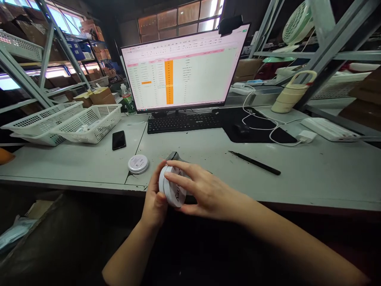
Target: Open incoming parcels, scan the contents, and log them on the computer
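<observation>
Both my hands hold a small round white tin (173, 190) with dark lettering at the front edge of the grey table (89, 159). My left hand (154, 200) grips it from below and behind. My right hand (205, 190) wraps its fingers over the top and front. A dark grey object (173, 156) shows just behind the tin, partly hidden. A second round white tin (138, 163) with a printed label lies flat on the table to the left.
A black phone (118, 140) lies left of a keyboard (183, 121). A monitor (181, 71) shows a spreadsheet. White baskets (89, 121) stand at left. A black pen (254, 162), mouse (241, 129) on a mat, and white cables lie at right. Metal shelving flanks the table.
</observation>
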The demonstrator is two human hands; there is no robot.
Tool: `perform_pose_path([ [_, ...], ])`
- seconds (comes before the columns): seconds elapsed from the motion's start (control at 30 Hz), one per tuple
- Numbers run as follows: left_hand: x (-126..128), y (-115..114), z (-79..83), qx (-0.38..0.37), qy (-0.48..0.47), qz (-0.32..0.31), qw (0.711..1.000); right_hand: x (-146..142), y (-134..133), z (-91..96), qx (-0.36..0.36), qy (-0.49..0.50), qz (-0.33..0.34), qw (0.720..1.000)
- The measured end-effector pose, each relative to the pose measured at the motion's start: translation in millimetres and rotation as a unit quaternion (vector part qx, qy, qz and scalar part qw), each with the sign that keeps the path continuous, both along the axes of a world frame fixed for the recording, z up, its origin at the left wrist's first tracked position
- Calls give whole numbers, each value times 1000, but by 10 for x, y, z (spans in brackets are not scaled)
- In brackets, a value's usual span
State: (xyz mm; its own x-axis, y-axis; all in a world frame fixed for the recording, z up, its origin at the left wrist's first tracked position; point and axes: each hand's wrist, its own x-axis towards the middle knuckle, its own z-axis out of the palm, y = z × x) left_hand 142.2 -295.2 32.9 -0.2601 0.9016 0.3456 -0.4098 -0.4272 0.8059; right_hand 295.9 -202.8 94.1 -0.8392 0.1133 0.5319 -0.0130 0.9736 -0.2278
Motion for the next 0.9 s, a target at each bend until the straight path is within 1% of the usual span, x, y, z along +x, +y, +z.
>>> perform_pose_path([
  [0.07,-39,3,-18,-10,-11,-38,999,43,31,38,23,-5,14,1000],
  [0.17,-127,12,-58,-4,8,-110,994,120,32,93,-11,-10,35,999],
  [0.23,-176,21,-74,3,42,-125,991,172,3,124,-16,-26,40,999],
  [0.33,-185,34,-69,-14,70,-125,990,227,-50,152,7,-63,35,997],
  [0.4,-149,38,-63,-32,71,-117,990,238,-67,153,-16,-76,-2,997],
  [0.5,-87,36,-75,-37,81,-72,993,219,-57,122,-58,-87,-73,992],
  [0.57,-75,32,-96,-35,94,-55,993,201,-40,89,-40,-88,-83,992],
  [0.63,-94,30,-114,-33,102,-55,993,195,-32,73,23,-76,-51,996],
  [0.7,-135,33,-122,-39,74,-70,994,210,-40,97,102,-60,-5,993],
  [0.77,-184,41,-120,-77,-7,-97,992,250,-59,166,151,-37,25,988],
  [0.83,-232,53,-119,-121,-98,-126,980,310,-72,257,147,-16,29,989],
  [0.9,-271,66,-126,-135,-150,-163,966,375,-60,328,105,0,13,994],
])
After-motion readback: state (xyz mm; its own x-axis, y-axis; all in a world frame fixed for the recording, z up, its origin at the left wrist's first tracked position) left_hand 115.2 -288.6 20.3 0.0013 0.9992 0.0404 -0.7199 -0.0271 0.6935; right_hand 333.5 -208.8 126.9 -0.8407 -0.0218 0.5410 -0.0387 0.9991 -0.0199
